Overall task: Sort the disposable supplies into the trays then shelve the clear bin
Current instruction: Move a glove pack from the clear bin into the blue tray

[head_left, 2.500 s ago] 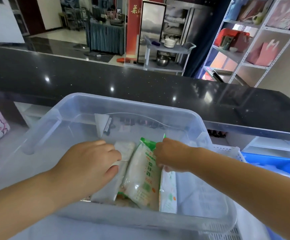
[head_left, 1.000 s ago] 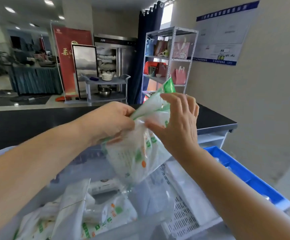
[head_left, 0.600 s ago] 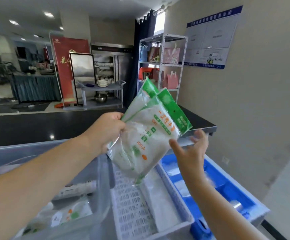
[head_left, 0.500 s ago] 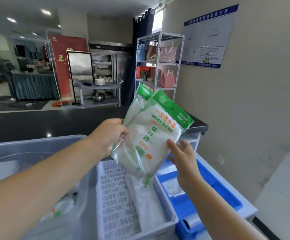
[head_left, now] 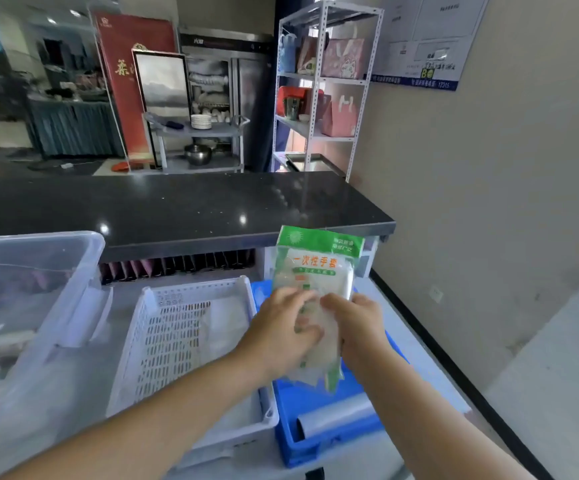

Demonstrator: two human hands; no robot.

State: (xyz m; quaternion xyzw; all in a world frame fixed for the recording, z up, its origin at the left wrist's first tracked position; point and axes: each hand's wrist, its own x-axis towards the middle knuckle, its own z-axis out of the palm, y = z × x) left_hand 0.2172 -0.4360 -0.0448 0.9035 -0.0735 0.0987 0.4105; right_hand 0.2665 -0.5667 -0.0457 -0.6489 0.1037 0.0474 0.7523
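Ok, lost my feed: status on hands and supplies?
Left hand and right hand both grip green-topped clear plastic glove packet. Packet upright over blue plastic tray. Nothing blocks the tray.

The person is showing 2 bare forearms, uncovered down to the view's lower edge. The left hand (head_left: 281, 329) and right hand (head_left: 359, 320) are going bare too.

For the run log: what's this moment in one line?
left hand, right hand: hold glove packs | over blue tray | clear bin: not shelved
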